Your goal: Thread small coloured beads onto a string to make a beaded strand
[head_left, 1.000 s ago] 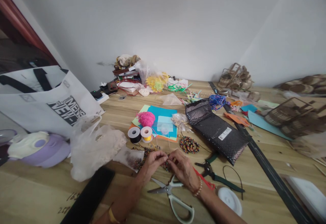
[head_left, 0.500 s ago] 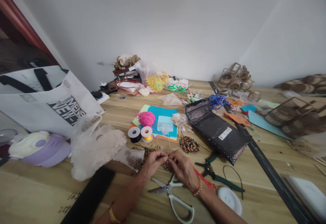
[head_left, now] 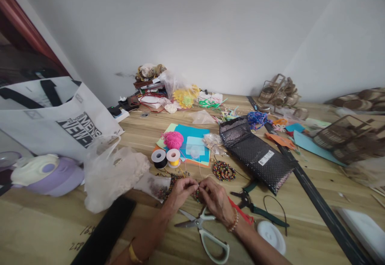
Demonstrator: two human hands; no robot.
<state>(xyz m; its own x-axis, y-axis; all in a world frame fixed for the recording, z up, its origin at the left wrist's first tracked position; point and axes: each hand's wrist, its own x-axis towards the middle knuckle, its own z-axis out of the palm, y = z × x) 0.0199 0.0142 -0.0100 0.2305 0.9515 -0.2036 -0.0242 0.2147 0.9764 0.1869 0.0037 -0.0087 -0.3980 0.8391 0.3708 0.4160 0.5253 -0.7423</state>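
Note:
My left hand (head_left: 181, 190) and my right hand (head_left: 213, 196) meet over the front of the table, thumbs and fingertips pinched together. A thin pale thread (head_left: 200, 172) leads down to the pinched fingertips; its end is too fine to make out. Small multicoloured beads (head_left: 197, 195) show beneath and between my hands, partly covered. More strung beads (head_left: 173, 181) lie beside my left hand, by a clear bag of beads (head_left: 155, 186). Scissors (head_left: 197, 223) with pale green handles lie spread just below my hands. A coil of coloured beads (head_left: 223, 171) rests beyond my right hand.
Black-thread spool (head_left: 159, 159), yellow-thread spool (head_left: 173, 158) and pink yarn ball (head_left: 173, 139) stand ahead by blue paper (head_left: 192, 131). Green-handled pliers (head_left: 255, 206), a white round lid (head_left: 271, 237) and a black bubble mailer (head_left: 258, 156) lie rightward. A plastic bag (head_left: 112, 176) sits left.

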